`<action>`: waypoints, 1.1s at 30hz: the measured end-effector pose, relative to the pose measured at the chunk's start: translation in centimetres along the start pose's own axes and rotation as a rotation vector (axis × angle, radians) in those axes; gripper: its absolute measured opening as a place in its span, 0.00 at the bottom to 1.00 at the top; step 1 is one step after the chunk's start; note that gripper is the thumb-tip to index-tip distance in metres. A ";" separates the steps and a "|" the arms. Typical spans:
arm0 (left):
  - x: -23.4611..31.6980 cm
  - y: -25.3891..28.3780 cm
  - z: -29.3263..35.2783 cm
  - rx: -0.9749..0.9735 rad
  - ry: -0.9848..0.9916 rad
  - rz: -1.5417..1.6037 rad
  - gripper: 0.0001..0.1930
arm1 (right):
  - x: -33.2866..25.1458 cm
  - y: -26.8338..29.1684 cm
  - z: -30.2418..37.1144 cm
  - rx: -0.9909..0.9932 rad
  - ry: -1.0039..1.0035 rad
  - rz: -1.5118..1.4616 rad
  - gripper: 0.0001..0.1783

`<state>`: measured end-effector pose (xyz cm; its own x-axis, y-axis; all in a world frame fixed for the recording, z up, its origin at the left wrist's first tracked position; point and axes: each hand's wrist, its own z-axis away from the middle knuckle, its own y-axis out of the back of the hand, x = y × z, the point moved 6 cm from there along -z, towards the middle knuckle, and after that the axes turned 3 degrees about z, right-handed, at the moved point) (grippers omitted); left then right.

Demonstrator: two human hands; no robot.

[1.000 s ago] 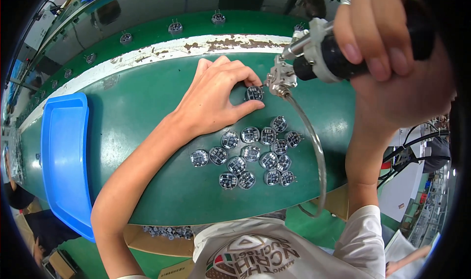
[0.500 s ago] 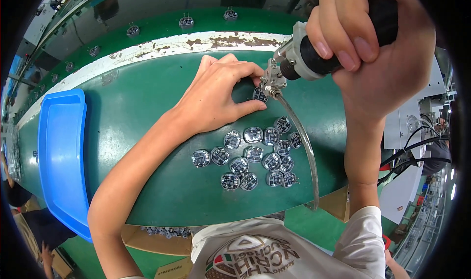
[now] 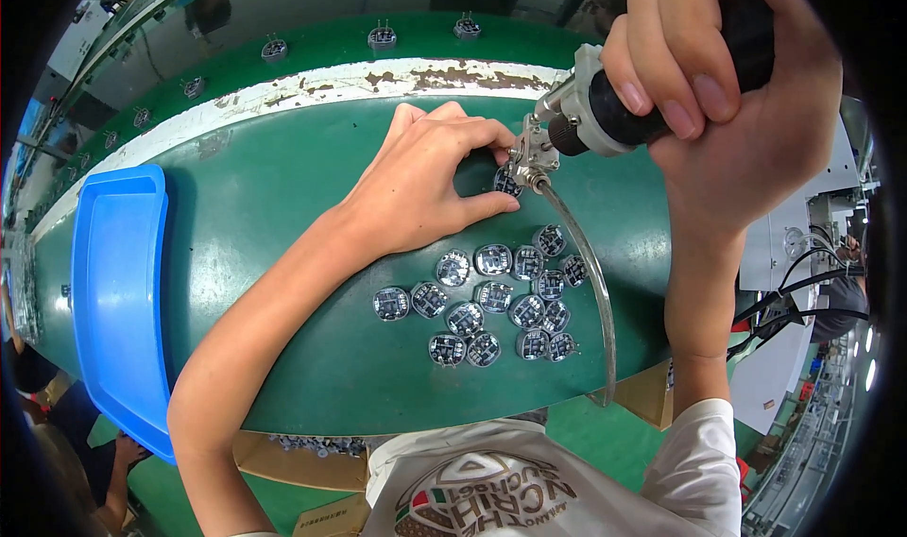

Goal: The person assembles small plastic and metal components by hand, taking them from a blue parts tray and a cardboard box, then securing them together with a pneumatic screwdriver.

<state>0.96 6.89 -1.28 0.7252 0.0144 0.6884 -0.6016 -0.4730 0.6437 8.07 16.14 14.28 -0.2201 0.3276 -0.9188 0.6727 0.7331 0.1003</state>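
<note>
My right hand (image 3: 746,150) is wrapped round the black body of a powered screwdriver (image 3: 614,112). Its metal head (image 3: 535,154) points left and down, with a clear hose (image 3: 593,282) curving from it toward the table's near edge. Under that head, my left hand (image 3: 420,178) pinches a small round circuit-board part (image 3: 507,182) between thumb and fingers; the metal head partly hides this part. Several similar round circuit-board parts (image 3: 493,297) lie loosely grouped on the green table, nearer to me than my hands.
An upright-walled blue tray (image 3: 118,301) lies at the left. Beyond a worn white rail (image 3: 378,79), a green conveyor (image 3: 321,46) carries several more parts. Below the table's near edge is a cardboard box (image 3: 302,466) with small pieces. Another person's arm (image 3: 118,476) shows at lower left.
Parts on the conveyor have shifted to the right. My hands, the screwdriver and the pinched part stay together almost unchanged. The other person's arm at lower left has moved.
</note>
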 end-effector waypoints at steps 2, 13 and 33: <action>0.1 0.0 0.0 -0.002 0.010 -0.004 0.23 | 0.0 0.0 -0.1 -0.010 0.001 -0.002 0.26; 0.0 0.1 0.0 -0.009 0.017 0.001 0.23 | 0.1 0.0 -0.1 -0.062 0.008 -0.009 0.27; 0.2 0.4 0.0 -0.035 0.090 -0.014 0.22 | 0.9 -0.4 -0.6 -0.017 -0.092 -0.130 0.27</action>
<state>0.89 6.68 -0.91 0.7020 0.1005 0.7050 -0.6039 -0.4407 0.6642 7.18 16.53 13.60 -0.2378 0.1738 -0.9556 0.6303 0.7762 -0.0157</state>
